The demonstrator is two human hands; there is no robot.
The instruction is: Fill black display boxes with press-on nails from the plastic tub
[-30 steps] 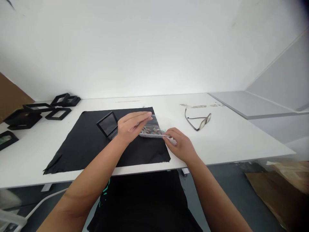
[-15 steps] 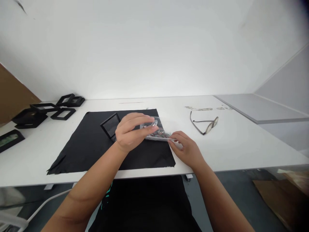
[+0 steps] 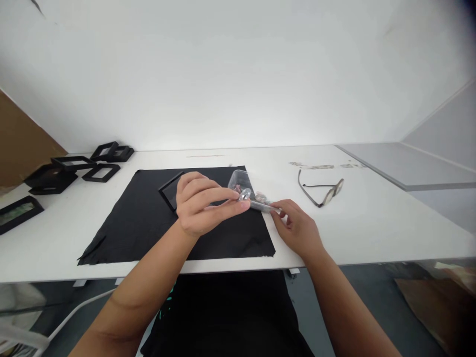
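A clear plastic bag [image 3: 242, 180] with small dark and reddish pieces in it lies at the right edge of a black cloth [image 3: 137, 223] on the white table [image 3: 372, 223]. My left hand [image 3: 201, 206] is closed in a pinch on a small clear shiny piece [image 3: 244, 194] just in front of the bag. My right hand [image 3: 297, 227] pinches the bag's near edge and holds it down. A black framed box [image 3: 170, 191] lies on the cloth, partly hidden behind my left hand.
Several black frames [image 3: 70, 168] are piled at the table's far left, one more [image 3: 17, 212] at the left edge. Spectacles [image 3: 323, 191] lie to the right of the bag. A brown board leans at far left. A grey partition stands at right.
My left hand went from flat over the bag to a pinch and drew back toward me with a small clear piece. The bag's mouth now stands up. My right hand stayed on the bag's edge.
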